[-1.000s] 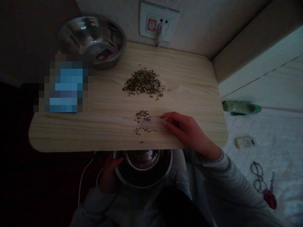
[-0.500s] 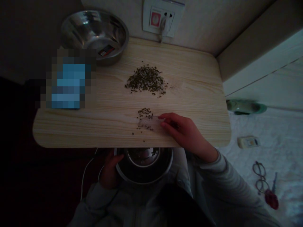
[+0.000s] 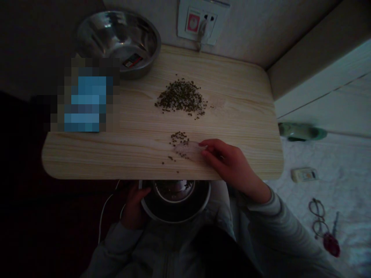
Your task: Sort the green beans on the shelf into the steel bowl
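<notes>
My right hand [image 3: 224,156] pinches a clear, flat, rounded plastic piece [image 3: 189,148] between thumb and fingers, low over the wooden tabletop. Under and beside that piece lie several small dark green beans or seeds [image 3: 179,136]. Farther back sits a larger pile of the same beans [image 3: 181,95]. Below the table's front edge, my left hand [image 3: 137,204] grips the left rim of a metal bowl [image 3: 176,212] at my lap. Some beans show inside this bowl; its far part is hidden by the tabletop.
A large steel basin [image 3: 116,42] stands at the back left of the table [image 3: 240,116], behind a blurred-out blue device [image 3: 87,100]. A plug sits in the wall socket [image 3: 199,23]. On the white bedding at right lie a remote [image 3: 304,175] and eyeglasses [image 3: 317,218].
The view has shifted slightly. My right hand and the clear plastic piece have moved a little to the right, near the small group of beans. My left hand stays on the bowl.
</notes>
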A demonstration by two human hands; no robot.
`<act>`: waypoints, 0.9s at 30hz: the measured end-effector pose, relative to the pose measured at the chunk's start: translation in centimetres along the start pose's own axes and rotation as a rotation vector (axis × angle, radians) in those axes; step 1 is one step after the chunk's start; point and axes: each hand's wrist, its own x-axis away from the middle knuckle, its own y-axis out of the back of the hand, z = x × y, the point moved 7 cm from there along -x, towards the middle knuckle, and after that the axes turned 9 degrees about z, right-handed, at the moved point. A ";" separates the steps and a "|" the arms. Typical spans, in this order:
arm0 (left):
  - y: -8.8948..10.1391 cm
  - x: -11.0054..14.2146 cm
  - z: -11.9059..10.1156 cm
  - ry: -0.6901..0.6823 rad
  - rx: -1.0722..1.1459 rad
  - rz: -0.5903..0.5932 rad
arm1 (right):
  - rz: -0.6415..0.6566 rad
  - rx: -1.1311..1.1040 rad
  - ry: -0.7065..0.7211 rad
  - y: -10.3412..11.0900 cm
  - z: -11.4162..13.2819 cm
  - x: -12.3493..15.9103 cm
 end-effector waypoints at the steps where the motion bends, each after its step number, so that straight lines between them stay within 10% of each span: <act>1: -0.5 0.2 -0.3 0.025 0.022 0.013 | -0.006 -0.003 -0.008 0.0 -0.1 0.0; 27: -0.8 0.1 -0.2 0.061 0.119 0.047 | 0.022 -0.042 -0.014 -0.7 0.7 1.1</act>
